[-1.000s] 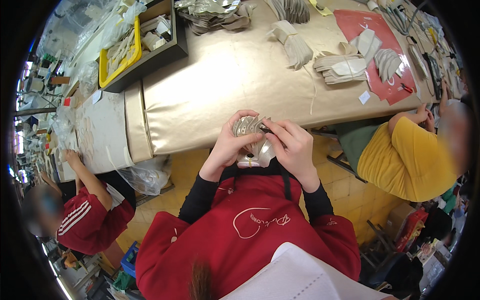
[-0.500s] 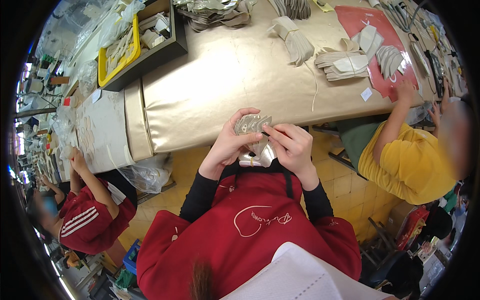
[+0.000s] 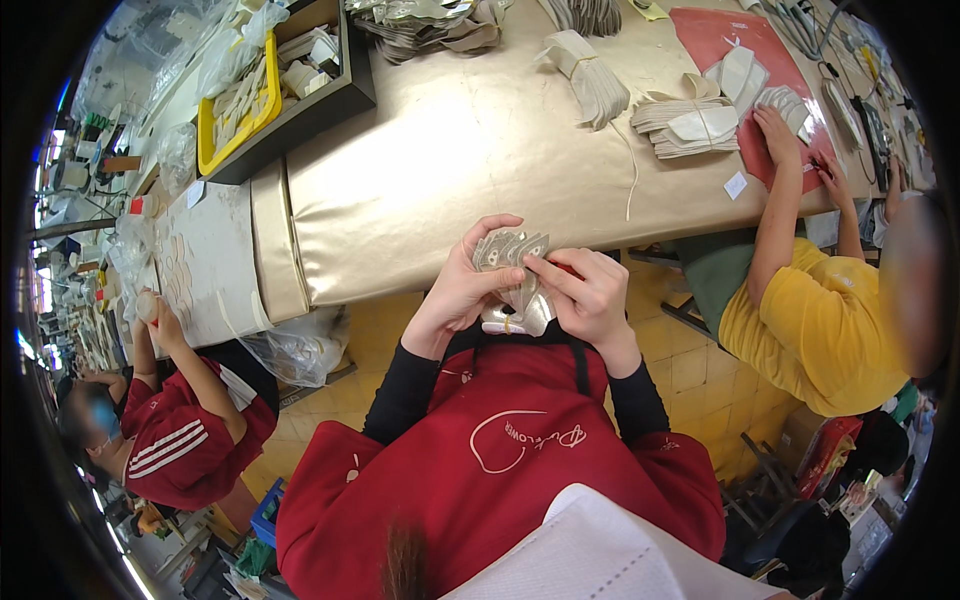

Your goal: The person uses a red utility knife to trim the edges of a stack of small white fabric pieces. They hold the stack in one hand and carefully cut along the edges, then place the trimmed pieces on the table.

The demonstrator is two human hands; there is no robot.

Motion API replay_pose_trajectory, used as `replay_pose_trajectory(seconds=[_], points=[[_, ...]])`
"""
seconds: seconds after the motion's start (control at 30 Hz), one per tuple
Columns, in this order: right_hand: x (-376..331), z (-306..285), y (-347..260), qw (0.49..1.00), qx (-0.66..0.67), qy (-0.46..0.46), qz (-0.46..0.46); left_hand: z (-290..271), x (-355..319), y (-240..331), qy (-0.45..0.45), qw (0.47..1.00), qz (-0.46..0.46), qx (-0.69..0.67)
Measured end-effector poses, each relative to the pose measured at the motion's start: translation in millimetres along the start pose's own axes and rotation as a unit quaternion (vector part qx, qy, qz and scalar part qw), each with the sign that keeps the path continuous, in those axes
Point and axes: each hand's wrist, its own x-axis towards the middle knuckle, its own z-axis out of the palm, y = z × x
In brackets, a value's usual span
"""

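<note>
In front of my chest, my left hand (image 3: 462, 283) is closed around a fanned stack of small grey-beige cut pieces (image 3: 510, 250) with little holes. The thumb presses across the front of the stack. My right hand (image 3: 588, 290) is closed in a pinch at the stack's right edge. A bit of something red shows beside its fingers, but they hide most of it. Just below the stack, between my hands, hangs a pale, shiny bundle (image 3: 515, 318) with a yellow band round it.
The gold-covered table (image 3: 430, 170) spans ahead, carrying banded stacks of beige pieces (image 3: 690, 125) and a dark box (image 3: 330, 95) with a yellow tray (image 3: 207, 150). One person in yellow (image 3: 820, 330) works at right over a red sheet (image 3: 700, 40); another in red (image 3: 200, 430) sits left.
My hands stay nearly in place; the right fingers shift slightly at the stack's edge, and more red shows there. The person at right now reaches both hands onto the red sheet.
</note>
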Motion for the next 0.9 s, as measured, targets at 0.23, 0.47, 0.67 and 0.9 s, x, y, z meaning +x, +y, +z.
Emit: replay_pose_trajectory(seconds=[0.23, 0.47, 0.67, 0.9], points=[[-1.2, 4.1, -5.2, 0.999, -0.020, 0.015, 0.020, 0.7, 0.1, 1.5, 0.004, 1.000, 0.011, 0.024], [-4.2, 2.4, -4.4, 1.000, -0.021, 0.006, 0.009, 4.2, -1.5, 4.2, 0.006, 0.999, 0.013, 0.037], [-5.6, 5.8, -4.2, 0.999, 0.003, 0.036, 0.014, 5.2, -6.8, 9.4, -0.010, 0.999, -0.002, 0.045], [-3.7, -3.9, 0.3, 0.987, 0.033, 0.096, 0.124, 0.7, -5.3, 7.5, 0.022, 0.999, -0.005, 0.037]])
